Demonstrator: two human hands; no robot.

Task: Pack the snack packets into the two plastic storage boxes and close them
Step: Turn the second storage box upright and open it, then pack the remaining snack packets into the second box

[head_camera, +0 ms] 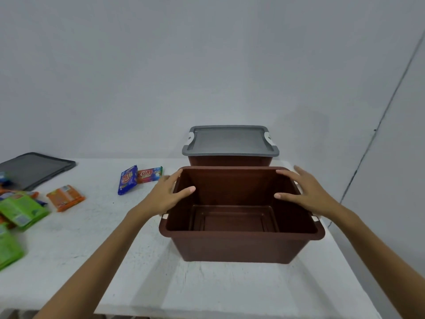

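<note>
An open, empty brown plastic box [239,248] stands on the white table in front of me. My left hand [166,195] grips its left rim, thumb inside the box. My right hand [305,192] grips the right rim the same way. Behind it stands a second brown box [230,160] shut with a grey lid [230,140]. Snack packets lie to the left: a blue one [127,180], a red one [149,174], an orange one [65,197] and green ones [19,211] at the left edge.
A loose grey lid [34,168] lies flat at the table's far left. The table [195,288] ends close to the boxes on the right and at the near edge. A plain wall rises behind.
</note>
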